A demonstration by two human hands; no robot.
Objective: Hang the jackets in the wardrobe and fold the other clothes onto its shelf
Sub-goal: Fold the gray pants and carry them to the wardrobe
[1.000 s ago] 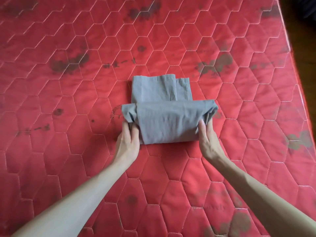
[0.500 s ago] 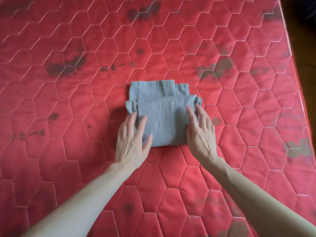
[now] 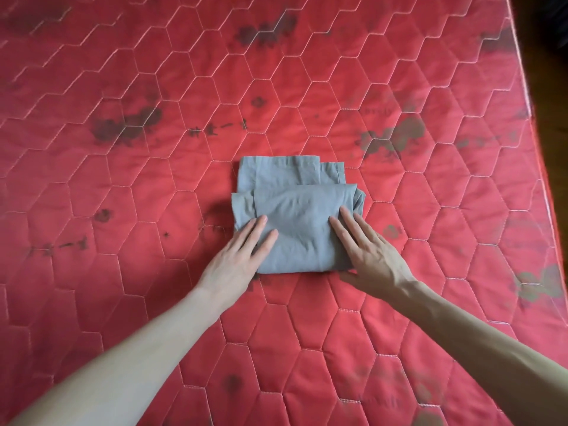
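Observation:
A grey garment (image 3: 299,210), folded into a small thick square, lies in the middle of the red quilted mattress (image 3: 153,87). My left hand (image 3: 236,259) lies flat on the garment's near left corner, fingers straight. My right hand (image 3: 368,256) presses flat on its near right corner, fingers straight and slightly spread. A lower layer of the fold sticks out past the top layer on the far side. No jacket, wardrobe or shelf is in view.
The mattress has hexagon stitching and dark stains. Its right edge (image 3: 528,103) runs down the right side of the view, with dark floor (image 3: 550,87) beyond it.
One second ago both hands gripped the garment's side edges and folded the near part over. The fold has since been laid down, and both hands now press flat on it.

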